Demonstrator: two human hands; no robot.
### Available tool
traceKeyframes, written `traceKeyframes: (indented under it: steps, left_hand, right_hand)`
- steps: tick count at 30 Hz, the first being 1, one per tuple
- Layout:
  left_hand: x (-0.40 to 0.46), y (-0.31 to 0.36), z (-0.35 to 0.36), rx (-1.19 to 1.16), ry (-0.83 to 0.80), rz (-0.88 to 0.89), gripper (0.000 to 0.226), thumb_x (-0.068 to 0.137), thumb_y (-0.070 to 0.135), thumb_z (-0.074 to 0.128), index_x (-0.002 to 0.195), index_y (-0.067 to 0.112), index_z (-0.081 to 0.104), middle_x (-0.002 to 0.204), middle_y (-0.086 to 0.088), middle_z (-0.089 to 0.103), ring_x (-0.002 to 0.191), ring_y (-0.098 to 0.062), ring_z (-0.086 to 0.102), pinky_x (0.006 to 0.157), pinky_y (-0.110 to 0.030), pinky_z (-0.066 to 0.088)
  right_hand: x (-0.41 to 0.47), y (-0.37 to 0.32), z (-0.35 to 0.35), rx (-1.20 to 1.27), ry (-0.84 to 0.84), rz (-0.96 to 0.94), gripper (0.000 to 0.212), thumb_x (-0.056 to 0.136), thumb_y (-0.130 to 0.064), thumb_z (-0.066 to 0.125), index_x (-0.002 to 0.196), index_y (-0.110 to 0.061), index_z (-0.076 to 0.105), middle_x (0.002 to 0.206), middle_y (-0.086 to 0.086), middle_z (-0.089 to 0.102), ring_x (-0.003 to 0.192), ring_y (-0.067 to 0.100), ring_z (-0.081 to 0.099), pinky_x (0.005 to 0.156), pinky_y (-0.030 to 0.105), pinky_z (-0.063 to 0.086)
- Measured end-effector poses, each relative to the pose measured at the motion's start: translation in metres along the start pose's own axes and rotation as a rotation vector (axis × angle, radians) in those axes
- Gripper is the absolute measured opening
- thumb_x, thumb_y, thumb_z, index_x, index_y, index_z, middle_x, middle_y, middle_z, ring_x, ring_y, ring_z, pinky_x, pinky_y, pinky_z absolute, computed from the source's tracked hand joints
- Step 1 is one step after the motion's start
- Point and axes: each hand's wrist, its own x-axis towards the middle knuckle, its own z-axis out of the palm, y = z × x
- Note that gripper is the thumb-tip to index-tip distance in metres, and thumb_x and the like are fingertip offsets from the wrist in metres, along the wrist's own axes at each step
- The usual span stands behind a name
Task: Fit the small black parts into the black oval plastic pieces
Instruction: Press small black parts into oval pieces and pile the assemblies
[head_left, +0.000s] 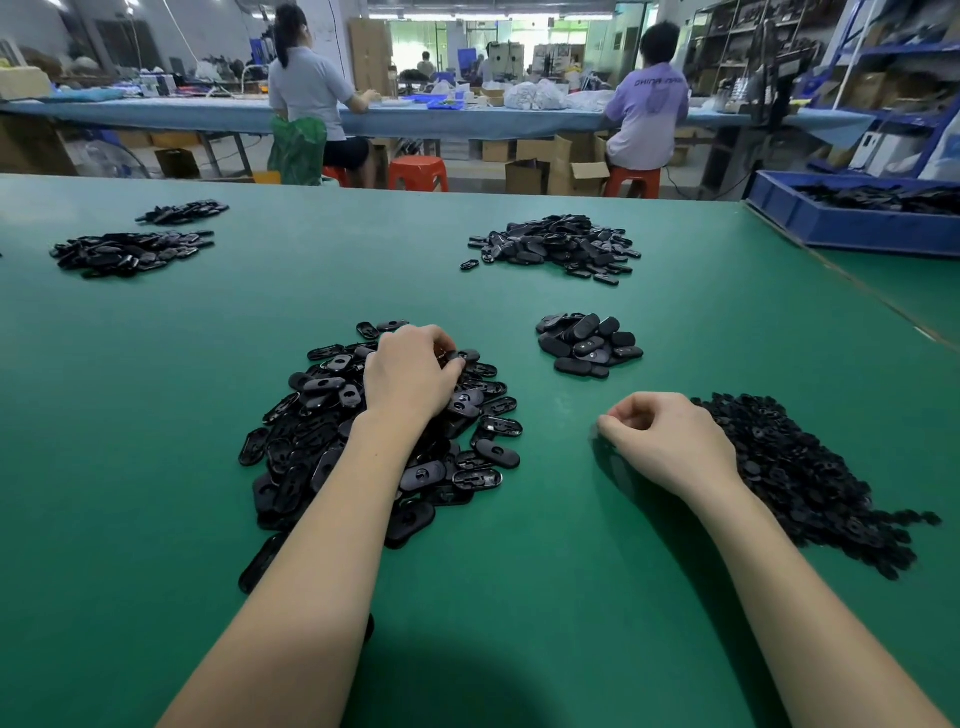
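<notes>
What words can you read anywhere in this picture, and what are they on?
"CHINA ..." on the back of the purple shirt of a person seated at the far table; the letters after it are too blurred to read.
Cardboard boxes and black oval pieces: no readable text.

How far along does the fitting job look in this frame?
Early. A small stack of ovals past the right hand may be finished. The left hand digs into the big pile of oval pieces; the right, curled, sits beside the small parts heap. Both piles remain large.
</notes>
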Motion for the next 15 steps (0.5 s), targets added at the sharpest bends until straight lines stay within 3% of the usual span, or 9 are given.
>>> traceKeyframes:
  steps: [6, 9, 12, 15]
  left_hand:
    - [-0.010, 0.029, -0.001, -0.164, -0.046, 0.079, 0.017, 0.090, 0.040, 0.068, 0.104, 0.031, 0.071, 0.102, 0.014, 0.069, 0.103, -0.012, 0.061, 0.079, -0.028, 0.045]
    - [-0.024, 0.059, 0.005, -0.238, -0.110, 0.177, 0.015, 0.089, 0.041, 0.068, 0.101, 0.031, 0.070, 0.097, 0.015, 0.069, 0.101, -0.011, 0.062, 0.086, -0.032, 0.050]
    - [-0.037, 0.081, 0.009, -0.164, -0.074, 0.291, 0.018, 0.090, 0.042, 0.066, 0.104, 0.031, 0.070, 0.101, 0.013, 0.071, 0.106, -0.013, 0.061, 0.093, -0.034, 0.047]
    - [-0.048, 0.091, 0.016, -0.194, -0.078, 0.331, 0.018, 0.090, 0.041, 0.066, 0.104, 0.030, 0.069, 0.102, 0.013, 0.070, 0.106, -0.014, 0.061, 0.095, -0.036, 0.047]
  right_hand:
    - [0.000, -0.001, -0.002, 0.005, -0.012, -0.021, 0.011, 0.084, -0.046, 0.066, 0.079, -0.037, 0.068, 0.078, -0.023, 0.066, 0.077, -0.002, 0.057, 0.059, 0.022, 0.037]
    - [0.001, 0.000, -0.008, 0.101, -0.094, -0.062, 0.009, 0.088, -0.043, 0.066, 0.087, -0.034, 0.068, 0.078, -0.014, 0.072, 0.072, 0.004, 0.061, 0.064, 0.027, 0.043]
    - [-0.001, 0.004, -0.022, 0.364, -0.177, -0.077, 0.006, 0.097, -0.031, 0.062, 0.100, -0.029, 0.068, 0.078, -0.010, 0.077, 0.054, 0.008, 0.056, 0.063, 0.027, 0.046]
    - [0.001, 0.011, -0.038, 0.420, -0.121, -0.055, 0.012, 0.099, -0.022, 0.058, 0.100, -0.027, 0.070, 0.080, -0.011, 0.077, 0.053, 0.010, 0.055, 0.061, 0.023, 0.046]
